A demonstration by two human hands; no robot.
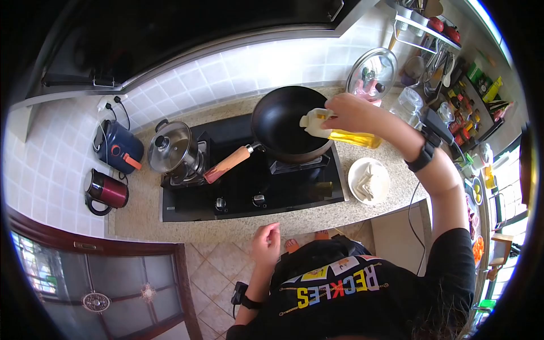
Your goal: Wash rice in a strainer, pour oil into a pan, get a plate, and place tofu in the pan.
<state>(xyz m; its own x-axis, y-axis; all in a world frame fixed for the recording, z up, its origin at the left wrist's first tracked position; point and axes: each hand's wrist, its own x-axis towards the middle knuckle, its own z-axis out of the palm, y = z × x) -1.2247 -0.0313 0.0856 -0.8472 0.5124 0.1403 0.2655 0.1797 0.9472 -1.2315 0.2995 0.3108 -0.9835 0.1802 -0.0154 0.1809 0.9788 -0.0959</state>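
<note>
While the right hand [339, 115] is gripping the tilted bottle [356, 137] over the wok [281, 113], the left hand [266, 243] is hovering released, loosely curled.

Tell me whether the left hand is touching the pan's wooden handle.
Apart. The head view shows a strip of countertop and part of the black stovetop between the left hand and the wooden handle.

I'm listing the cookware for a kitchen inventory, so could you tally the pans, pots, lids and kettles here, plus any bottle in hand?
Pan: 1
Pot: 1
Lids: 2 (one on the pot, one standing by the wall)
Kettle: 1
Bottle in the right hand: 1
Total: 6
</note>
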